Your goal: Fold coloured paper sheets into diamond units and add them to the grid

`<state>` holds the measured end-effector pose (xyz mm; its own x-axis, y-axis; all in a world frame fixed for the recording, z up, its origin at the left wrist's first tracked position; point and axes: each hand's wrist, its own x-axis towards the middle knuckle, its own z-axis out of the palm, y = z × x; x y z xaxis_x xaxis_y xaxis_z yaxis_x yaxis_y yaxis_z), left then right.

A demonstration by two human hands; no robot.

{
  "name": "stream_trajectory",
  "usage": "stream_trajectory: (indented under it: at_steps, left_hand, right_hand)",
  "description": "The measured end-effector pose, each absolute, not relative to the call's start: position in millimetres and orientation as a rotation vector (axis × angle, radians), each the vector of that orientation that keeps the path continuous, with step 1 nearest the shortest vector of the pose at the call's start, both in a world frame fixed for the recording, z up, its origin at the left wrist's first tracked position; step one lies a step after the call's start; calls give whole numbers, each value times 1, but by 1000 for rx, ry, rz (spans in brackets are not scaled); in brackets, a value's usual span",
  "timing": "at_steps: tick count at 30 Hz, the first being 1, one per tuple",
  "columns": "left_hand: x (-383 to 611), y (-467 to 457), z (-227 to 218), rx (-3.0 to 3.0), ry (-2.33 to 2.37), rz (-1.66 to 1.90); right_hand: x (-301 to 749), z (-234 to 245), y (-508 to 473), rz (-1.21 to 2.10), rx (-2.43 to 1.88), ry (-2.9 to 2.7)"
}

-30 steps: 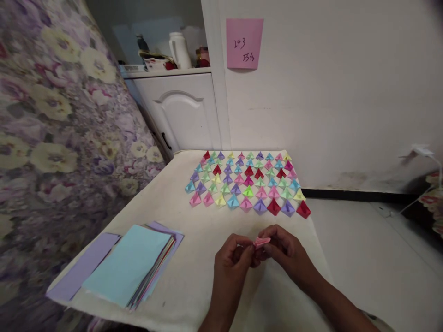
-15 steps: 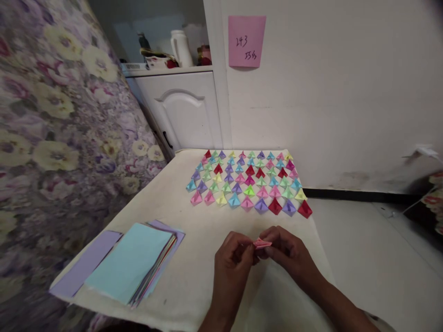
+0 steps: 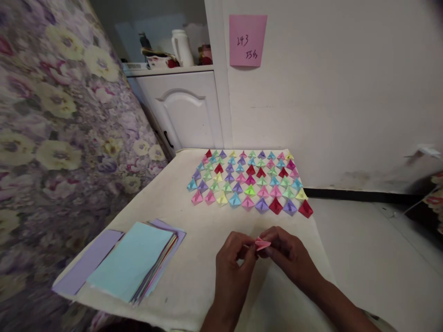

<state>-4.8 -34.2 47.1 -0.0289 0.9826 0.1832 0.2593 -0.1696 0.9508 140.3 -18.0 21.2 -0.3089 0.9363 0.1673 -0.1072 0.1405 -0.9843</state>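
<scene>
A small folded pink paper piece [image 3: 262,243] is pinched between both hands above the near part of the cream table [image 3: 180,203]. My left hand [image 3: 235,263] grips its left end with curled fingers. My right hand [image 3: 290,256] closes on its right end. Beyond the hands, several rows of small folded paper pieces [image 3: 249,182] in pink, red, blue, green, purple and yellow stand in a grid on the table's far half.
A stack of coloured paper sheets [image 3: 133,260], light blue on top, lies at the table's near left beside a purple sheet [image 3: 86,267]. A floral cloth [image 3: 51,138] rises at the left. A white cabinet [image 3: 183,110] and a wall with a pink note [image 3: 247,40] stand behind.
Both hands have stayed in place, working the pink piece slightly between the fingers. The view has shifted a little.
</scene>
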Motion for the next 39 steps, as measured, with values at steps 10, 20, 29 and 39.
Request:
stream_trajectory:
  at_steps: [10,20,29,39]
  left_hand:
    - [-9,-31,34,1746,1356,1175]
    - [-9,-32,33,1816,1377,1191]
    - [-7,-33,40,1656,1484,1278]
    - [-10,-31,40,1088,1332,1312]
  right_hand:
    - [139,12,-19,1131,-999,-1559]
    - [140,11,-16,1071,-1033,-1653]
    - [139,9,-17,1125,-1040,-1596]
    - [139,12,-16,1111,-1116,-1537]
